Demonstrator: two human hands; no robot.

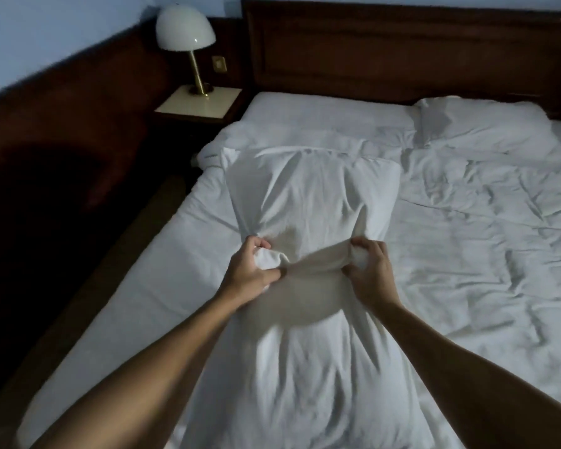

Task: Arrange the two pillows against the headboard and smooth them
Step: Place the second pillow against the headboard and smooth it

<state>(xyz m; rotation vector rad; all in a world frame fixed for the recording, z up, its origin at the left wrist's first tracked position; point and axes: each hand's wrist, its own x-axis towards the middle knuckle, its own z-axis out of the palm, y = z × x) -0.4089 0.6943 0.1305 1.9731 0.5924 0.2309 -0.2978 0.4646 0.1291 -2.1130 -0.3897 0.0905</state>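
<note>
Head view takes in, first of all, the bed [467, 254], which fills most of the frame from lower left to the right edge, its white sheet creased heavily on the right half. Across the top of the frame I see the headboard [402, 50], dark wood, running from centre to the right edge. Dark wall panelling [62, 124] covers the left side under a pale wall.

Down the middle of the frame I have one pillow [308, 202], long and white, reaching from the bottom edge up to about mid-height; it is pinched in at its waist and stops well short of the headboard. In the upper right, a second pillow [480, 124] lies flat, close under the headboard; I cannot tell if it touches the wood.

At the upper left stands a nightstand [195, 105] beside the bed, with a lamp [185, 30] on it, white dome shade on a brass stem.

Both my arms come in from the bottom corners. My left hand [250, 270] is closed on a bunch of the pillow's fabric at centre frame, and my right hand [370, 270] is closed on another bunch just to its right. The two hands sit near each other but apart, with a taut fold of the pillow between them.
</note>
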